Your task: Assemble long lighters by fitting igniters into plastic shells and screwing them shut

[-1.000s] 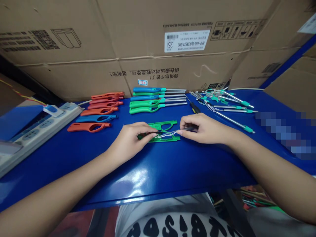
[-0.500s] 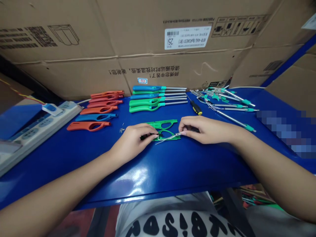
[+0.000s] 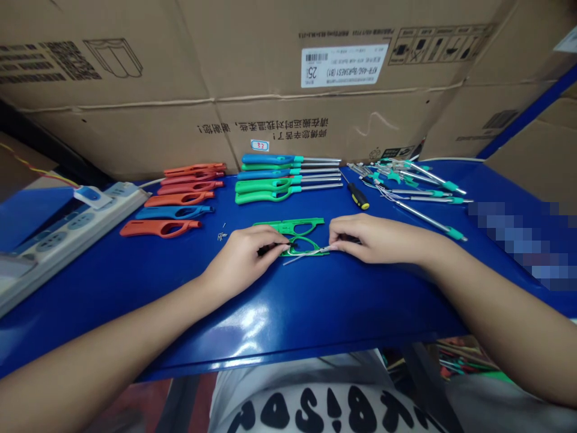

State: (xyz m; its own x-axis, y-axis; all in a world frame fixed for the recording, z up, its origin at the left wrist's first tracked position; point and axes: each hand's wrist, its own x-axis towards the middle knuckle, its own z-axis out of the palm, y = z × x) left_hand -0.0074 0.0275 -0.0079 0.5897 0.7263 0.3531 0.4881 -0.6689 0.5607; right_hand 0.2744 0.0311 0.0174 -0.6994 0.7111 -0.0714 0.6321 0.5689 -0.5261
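Two green lighter casing halves lie open side by side, the far half [image 3: 288, 227] beyond the near half [image 3: 311, 241]. My left hand [image 3: 247, 252] reaches over the left end of the near half. Its thumb and fingers pinch a small black part [image 3: 293, 244], mostly hidden by the fingertips. White wires [image 3: 304, 254] run from there toward my right hand [image 3: 360, 237]. That hand, just right of the casing, pinches a small metal piece [image 3: 324, 249] between thumb and forefinger. A thin rod [image 3: 293, 260] slants across the near half's lower edge.
Several small screws [image 3: 221, 235] lie left of my left hand. Orange and blue lighter casings [image 3: 171, 228] line the left side. Finished-looking lighters [image 3: 265, 196] lie behind, beside a screwdriver [image 3: 358, 196]. Metal lighter tubes [image 3: 428, 221] pile at right; a power strip [image 3: 67, 234] borders the left.
Both hands stay nearly in place over the casing. My right hand has shifted very slightly, still pinching the metal piece; the view has tilted a little.
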